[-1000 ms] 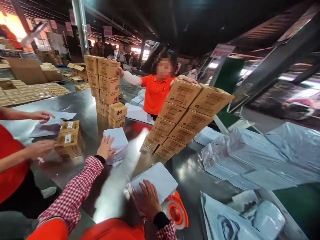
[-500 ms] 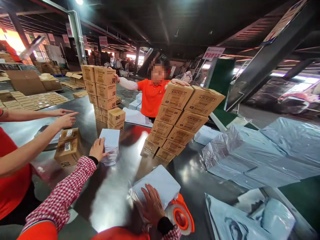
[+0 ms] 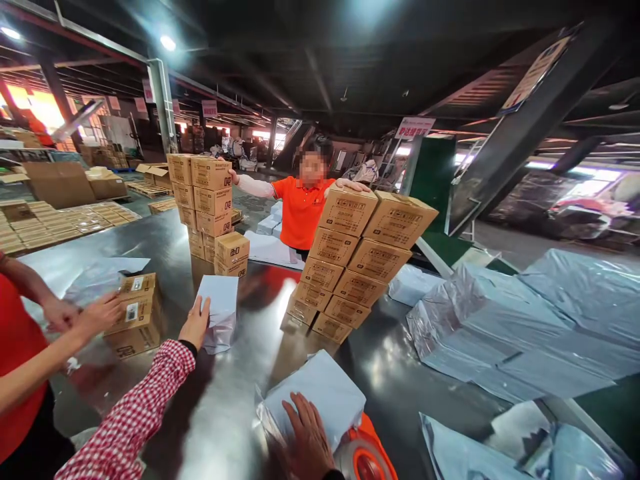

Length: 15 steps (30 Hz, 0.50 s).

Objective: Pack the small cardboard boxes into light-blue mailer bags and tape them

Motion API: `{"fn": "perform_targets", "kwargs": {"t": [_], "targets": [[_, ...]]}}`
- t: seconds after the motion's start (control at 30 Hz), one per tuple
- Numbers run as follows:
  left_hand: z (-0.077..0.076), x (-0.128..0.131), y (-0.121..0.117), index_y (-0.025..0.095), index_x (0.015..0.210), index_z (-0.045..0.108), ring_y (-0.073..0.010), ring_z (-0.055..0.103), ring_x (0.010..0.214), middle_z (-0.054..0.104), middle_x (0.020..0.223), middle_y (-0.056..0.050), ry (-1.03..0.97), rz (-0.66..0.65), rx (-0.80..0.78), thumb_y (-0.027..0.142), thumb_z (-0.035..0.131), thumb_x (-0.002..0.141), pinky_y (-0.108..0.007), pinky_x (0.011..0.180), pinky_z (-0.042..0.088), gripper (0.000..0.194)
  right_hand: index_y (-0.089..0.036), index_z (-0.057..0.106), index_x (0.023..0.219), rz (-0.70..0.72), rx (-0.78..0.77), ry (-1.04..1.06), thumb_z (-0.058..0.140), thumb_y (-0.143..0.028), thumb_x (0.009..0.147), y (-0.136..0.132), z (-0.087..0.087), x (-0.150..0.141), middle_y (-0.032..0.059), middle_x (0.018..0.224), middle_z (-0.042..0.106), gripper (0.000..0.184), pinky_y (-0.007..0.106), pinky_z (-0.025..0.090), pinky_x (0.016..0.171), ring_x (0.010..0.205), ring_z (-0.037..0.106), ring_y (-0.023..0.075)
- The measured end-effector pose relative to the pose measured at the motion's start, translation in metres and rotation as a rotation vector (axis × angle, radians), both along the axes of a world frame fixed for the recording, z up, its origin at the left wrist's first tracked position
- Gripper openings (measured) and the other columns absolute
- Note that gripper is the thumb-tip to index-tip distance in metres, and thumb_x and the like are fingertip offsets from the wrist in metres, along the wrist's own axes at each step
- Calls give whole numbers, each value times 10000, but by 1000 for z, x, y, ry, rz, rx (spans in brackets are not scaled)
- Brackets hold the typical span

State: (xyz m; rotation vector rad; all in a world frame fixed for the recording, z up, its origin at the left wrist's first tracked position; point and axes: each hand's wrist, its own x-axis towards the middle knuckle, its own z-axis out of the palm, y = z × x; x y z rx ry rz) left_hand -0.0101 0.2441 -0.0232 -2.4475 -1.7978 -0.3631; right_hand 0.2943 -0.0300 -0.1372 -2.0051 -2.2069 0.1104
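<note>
The left hand [image 3: 195, 325], on a red-checked sleeve, lies flat with fingers spread against the near face of a standing grey-wrapped parcel [image 3: 219, 312]; the parcel stands just at the hand's 2 o'clock, touching the fingertips, not gripped. The right hand [image 3: 307, 437] presses palm-down, fingers loosely spread, on the near edge of a second grey parcel [image 3: 320, 397] lying flat on the shiny metal surface [image 3: 230, 413]; most of that parcel stretches away from the hand toward 12 o'clock. An orange tape dispenser [image 3: 367, 457] sits just beside the right hand at its 3 o'clock, touching the flat parcel's corner.

At 9 o'clock from the left hand, a co-worker's hands [image 3: 93, 313] touch a small stack of brown cartons [image 3: 135, 313]. Beyond, toward 12 o'clock, stands a tall carton stack [image 3: 207, 200], and at 1 o'clock a leaning carton stack [image 3: 357, 257], steadied on top by a person in an orange shirt [image 3: 300, 210]. Crumpled grey mailer bags [image 3: 500, 327] lie heaped at 3 o'clock.
</note>
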Motion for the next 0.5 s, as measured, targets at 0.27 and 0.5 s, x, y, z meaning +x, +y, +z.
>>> {"fn": "perform_targets", "kwargs": {"t": [0.27,0.5], "targets": [[5,24,-18,126,1489,341,-348,577,1208,351,1526,-267,9,51,-6,125,599,851,-412,943,525,688,-210,486,1458,-25,-115,69,637,-201,618,3,16,-2,137,1569,347,854,592,288,1182,1453,298,393],[4,25,-18,114,1501,349,-325,585,1178,344,1517,-262,21,61,-4,166,646,857,-407,968,520,711,-118,443,1483,-40,-271,113,622,-239,661,6,42,-11,182,1590,265,850,610,171,1207,1481,195,408]]}}
